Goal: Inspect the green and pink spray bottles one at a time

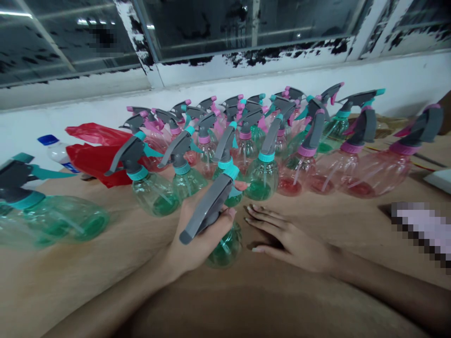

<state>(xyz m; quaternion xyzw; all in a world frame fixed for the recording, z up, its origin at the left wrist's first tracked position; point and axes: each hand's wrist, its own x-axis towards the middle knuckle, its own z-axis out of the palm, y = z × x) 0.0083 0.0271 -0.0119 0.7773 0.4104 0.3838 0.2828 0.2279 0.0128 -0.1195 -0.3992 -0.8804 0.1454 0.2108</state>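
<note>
My left hand [197,239] is closed around the neck of a green spray bottle [225,246] with a grey trigger head [207,206] and teal collar; the bottle stands on the brown table [105,272]. To its right, my right hand [285,237] lies flat on the table, fingers stretched out toward the bottle, holding nothing. Just beyond both hands stand several more green spray bottles [262,176] and pink spray bottles [303,171] in rows.
A green spray bottle [52,220] stands apart at the far left. Behind it lie a red plastic bag [95,155] and a white bottle with a blue cap [58,150]. A white wall and window frames run along the table's far edge. A white object [440,178] sits at right.
</note>
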